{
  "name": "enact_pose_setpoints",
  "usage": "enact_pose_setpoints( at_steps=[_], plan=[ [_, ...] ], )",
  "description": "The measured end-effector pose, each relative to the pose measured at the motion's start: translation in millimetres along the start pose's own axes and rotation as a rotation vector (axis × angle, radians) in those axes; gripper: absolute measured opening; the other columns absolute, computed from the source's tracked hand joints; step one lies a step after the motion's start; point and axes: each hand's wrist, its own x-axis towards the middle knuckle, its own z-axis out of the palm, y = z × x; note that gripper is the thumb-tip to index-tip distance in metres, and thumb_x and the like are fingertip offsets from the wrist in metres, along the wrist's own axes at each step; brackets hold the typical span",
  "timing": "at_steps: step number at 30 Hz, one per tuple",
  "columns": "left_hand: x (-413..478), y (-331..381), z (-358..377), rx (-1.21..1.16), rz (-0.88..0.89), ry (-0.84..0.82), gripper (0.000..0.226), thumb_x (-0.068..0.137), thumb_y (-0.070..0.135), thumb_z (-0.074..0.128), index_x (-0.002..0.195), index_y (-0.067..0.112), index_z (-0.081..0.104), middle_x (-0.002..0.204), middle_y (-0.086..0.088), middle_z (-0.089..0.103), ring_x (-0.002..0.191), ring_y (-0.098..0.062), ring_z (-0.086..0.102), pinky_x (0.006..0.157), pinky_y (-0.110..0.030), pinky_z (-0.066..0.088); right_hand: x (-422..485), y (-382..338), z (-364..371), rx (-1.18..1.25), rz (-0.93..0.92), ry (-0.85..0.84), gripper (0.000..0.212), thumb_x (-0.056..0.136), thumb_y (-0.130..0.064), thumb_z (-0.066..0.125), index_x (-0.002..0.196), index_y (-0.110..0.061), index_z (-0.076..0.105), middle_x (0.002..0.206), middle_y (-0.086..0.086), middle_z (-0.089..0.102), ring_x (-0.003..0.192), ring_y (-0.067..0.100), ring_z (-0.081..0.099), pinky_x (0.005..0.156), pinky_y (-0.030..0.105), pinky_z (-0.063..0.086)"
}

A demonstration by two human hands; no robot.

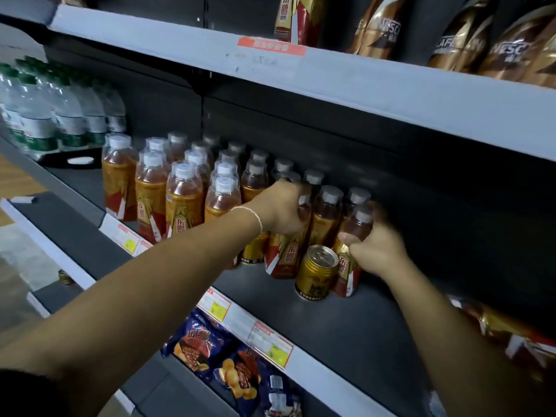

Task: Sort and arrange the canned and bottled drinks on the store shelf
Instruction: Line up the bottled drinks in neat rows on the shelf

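Observation:
Rows of amber drink bottles (pixel 183 200) with white caps and gold-red labels stand on the dark middle shelf (pixel 346 323). My left hand (pixel 281 207) grips the neck of one bottle (pixel 284 257) in the front of the group. My right hand (pixel 374 246) grips the rightmost bottle (pixel 350 266) around its shoulder. A gold can (pixel 316 273) stands upright on the shelf between those two bottles, touching the right one. A second gold can (pixel 254 251) is partly hidden behind my left wrist.
Clear water bottles (pixel 45 115) with green caps fill the shelf's left end. Brown coffee bags (pixel 469 40) stand on the upper shelf. Blue snack bags (pixel 210 350) lie on the shelf below. Price tags (pixel 270 341) line the shelf's front edge. Bare shelf extends to the right of the bottles.

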Motion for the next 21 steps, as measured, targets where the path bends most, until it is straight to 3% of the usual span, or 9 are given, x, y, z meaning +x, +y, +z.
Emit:
enact_pose_setpoints(
  at_steps=[5, 6, 9, 12, 15, 18, 21],
  plan=[
    [-11, -10, 7, -0.027, 0.050, 0.034, 0.075, 0.077, 0.024, 0.075, 0.141, 0.018, 0.037, 0.133, -0.015, 0.044, 0.125, -0.033, 0.045, 0.096, -0.033, 0.046, -6, -5, 7, 0.013, 0.042, 0.072, 0.031, 0.083, -0.031, 0.076, 0.071, -0.034, 0.047, 0.076, -0.015, 0.054, 0.070, 0.008, 0.052, 0.058, 0.024, 0.036],
    [-15, -10, 10, -0.041, 0.060, 0.044, 0.073, 0.080, 0.022, 0.073, 0.142, 0.018, 0.034, 0.134, -0.017, 0.042, 0.125, -0.036, 0.046, 0.097, -0.036, 0.048, -9, -6, 8, 0.029, 0.041, 0.086, 0.031, 0.083, -0.030, 0.077, 0.071, -0.035, 0.048, 0.075, -0.016, 0.054, 0.070, 0.007, 0.052, 0.058, 0.023, 0.036],
    [-29, -9, 18, -0.028, 0.040, 0.076, 0.081, 0.091, 0.021, 0.063, 0.151, 0.021, 0.009, 0.145, -0.026, 0.025, 0.098, -0.036, 0.061, 0.087, -0.045, 0.053, -21, -8, 9, 0.086, 0.052, 0.160, 0.028, 0.082, -0.030, 0.079, 0.079, -0.032, 0.051, 0.078, -0.018, 0.053, 0.079, 0.013, 0.055, 0.068, 0.025, 0.040],
    [-41, -10, 25, -0.002, 0.008, 0.113, 0.094, 0.097, 0.026, 0.056, 0.151, 0.010, -0.019, 0.154, -0.029, 0.013, 0.092, -0.031, 0.065, 0.080, -0.038, 0.054, -34, -10, 10, 0.099, 0.061, 0.214, 0.041, 0.082, -0.036, 0.079, 0.114, -0.024, 0.056, 0.101, -0.003, 0.063, 0.094, 0.019, 0.058, 0.084, 0.029, 0.045],
    [-47, -14, 27, 0.090, -0.060, 0.055, 0.094, 0.095, 0.027, 0.058, 0.149, -0.007, -0.011, 0.151, -0.030, 0.017, 0.114, -0.038, 0.056, 0.094, -0.039, 0.049, -41, -12, 5, 0.019, 0.105, 0.193, 0.059, 0.085, -0.039, 0.075, 0.131, -0.011, 0.051, 0.121, 0.013, 0.063, 0.110, 0.031, 0.060, 0.087, 0.032, 0.046],
    [-51, -16, 24, 0.159, -0.134, -0.135, 0.092, 0.090, 0.020, 0.060, 0.148, -0.013, -0.005, 0.151, -0.032, 0.013, 0.134, -0.045, 0.036, 0.108, -0.042, 0.041, -61, -17, 9, -0.190, 0.119, 0.249, 0.075, 0.087, -0.034, 0.073, 0.147, -0.010, 0.034, 0.139, 0.021, 0.044, 0.125, 0.038, 0.044, 0.096, 0.042, 0.043],
    [-48, -20, 17, 0.161, -0.225, -0.290, 0.097, 0.090, 0.015, 0.061, 0.149, -0.007, -0.013, 0.154, -0.034, 0.006, 0.142, -0.043, 0.023, 0.109, -0.041, 0.040, -89, -27, 29, -0.216, -0.149, 0.416, 0.065, 0.083, -0.025, 0.072, 0.141, -0.015, 0.044, 0.131, 0.013, 0.050, 0.118, 0.033, 0.048, 0.090, 0.044, 0.048]
  ],
)
